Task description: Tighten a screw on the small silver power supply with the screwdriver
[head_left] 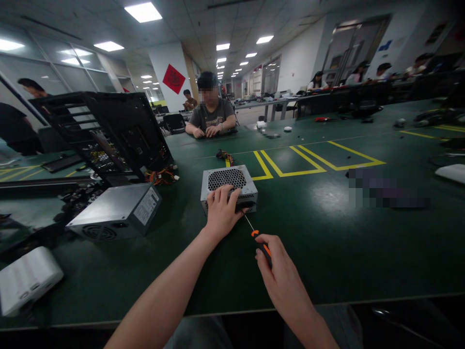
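Note:
A grey metal power supply box with a honeycomb vent on top stands on the green table in front of me. My left hand rests on its near top edge, fingers bent over the edge and partly spread. In my right hand is a screwdriver with a black and orange handle, its thin shaft pointing up and left to the box's near face. The tip lies by my left fingertips, and what it touches is too small to tell. Coloured cables come out behind the box.
Left of the box lies a second power supply, with an open black computer case behind it. A white device sits at the near left. Across the table sits a person. Yellow tape marks the tabletop at right.

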The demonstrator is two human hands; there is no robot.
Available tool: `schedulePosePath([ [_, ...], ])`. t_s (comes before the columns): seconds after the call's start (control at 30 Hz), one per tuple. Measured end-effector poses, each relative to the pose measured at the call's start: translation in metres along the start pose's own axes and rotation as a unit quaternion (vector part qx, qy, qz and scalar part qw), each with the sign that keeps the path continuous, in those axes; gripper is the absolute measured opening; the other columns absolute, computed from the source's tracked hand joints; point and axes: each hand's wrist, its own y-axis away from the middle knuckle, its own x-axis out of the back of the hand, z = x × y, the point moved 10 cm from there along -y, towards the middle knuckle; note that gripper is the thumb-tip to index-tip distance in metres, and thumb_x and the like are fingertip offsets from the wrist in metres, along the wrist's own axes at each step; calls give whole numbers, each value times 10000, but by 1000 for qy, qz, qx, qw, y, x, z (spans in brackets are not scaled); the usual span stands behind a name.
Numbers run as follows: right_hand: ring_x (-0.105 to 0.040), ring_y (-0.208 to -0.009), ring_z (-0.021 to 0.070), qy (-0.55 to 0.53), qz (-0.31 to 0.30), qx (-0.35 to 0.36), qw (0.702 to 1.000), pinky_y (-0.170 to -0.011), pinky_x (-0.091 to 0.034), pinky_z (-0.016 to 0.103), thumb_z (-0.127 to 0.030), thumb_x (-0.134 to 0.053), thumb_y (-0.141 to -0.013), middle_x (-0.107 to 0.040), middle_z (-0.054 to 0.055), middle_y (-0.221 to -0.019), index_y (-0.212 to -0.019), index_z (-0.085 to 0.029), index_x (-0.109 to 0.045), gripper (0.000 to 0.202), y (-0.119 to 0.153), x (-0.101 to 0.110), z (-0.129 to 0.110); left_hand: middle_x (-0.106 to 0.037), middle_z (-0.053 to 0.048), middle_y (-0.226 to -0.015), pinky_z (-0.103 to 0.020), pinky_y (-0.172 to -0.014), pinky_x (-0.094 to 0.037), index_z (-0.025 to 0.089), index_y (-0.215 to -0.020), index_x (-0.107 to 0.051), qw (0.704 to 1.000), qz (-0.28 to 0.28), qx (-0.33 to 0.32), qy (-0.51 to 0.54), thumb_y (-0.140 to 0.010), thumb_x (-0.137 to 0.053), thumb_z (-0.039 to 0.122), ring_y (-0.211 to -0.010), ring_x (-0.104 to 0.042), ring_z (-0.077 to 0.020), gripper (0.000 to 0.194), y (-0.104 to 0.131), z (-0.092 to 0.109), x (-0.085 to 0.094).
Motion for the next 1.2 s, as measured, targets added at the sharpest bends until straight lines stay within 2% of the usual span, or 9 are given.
schedulePosePath([
  [0.1, -608, -854, 181, -4, 6, -11, 1000, -714, -505, 320, -233, -345, -847, -558, 81, -1001, -1076, -212, -407, 238, 0, 1, 3, -495, -106, -1163, -404, -892, -282, 206, -1126, -494, 1000, -2, 0, 0, -736, -594, 431, -1094, -412, -267, 461, 0, 0, 0],
  [0.27, -628, -790, 194, -9, 3, -39, 999, -666, -507, 322, -257, -361, -839, -594, 78, -909, -1005, -206, -419, 184, 0, -1, 9, -495, -102, -1157, -405, -888, -286, 215, -1127, -496, 1000, -6, 0, 1, -725, -605, 433, -1082, -415, -269, 471, 0, 0, 0],
  [0.37, -633, -767, 190, -12, -4, -51, 999, -650, -510, 319, -260, -360, -843, -598, 72, -893, -1033, -208, -404, 201, 1, -3, 13, -499, -107, -1156, -407, -886, -281, 212, -1122, -500, 1000, -8, 2, 1, -726, -602, 438, -1078, -417, -271, 467, 0, -1, -1],
  [0.67, -598, -888, 190, -5, -3, -11, 1000, -727, -507, 332, -238, -341, -853, -554, 84, -1008, -1045, -211, -416, 208, 1, -1, 3, -501, -103, -1161, -403, -887, -279, 207, -1115, -495, 1000, -3, 1, -1, -732, -593, 448, -1084, -418, -266, 463, 0, 0, 0],
  [1.2, -593, -840, 162, -1, -5, 17, 1000, -706, -505, 313, -174, -330, -849, -522, 62, -999, -1027, -224, -428, 209, 1, -1, -3, -507, -109, -1160, -398, -878, -285, 197, -1118, -498, 1000, -1, -3, -1, -728, -606, 430, -1075, -423, -266, 467, -1, 1, 2],
])
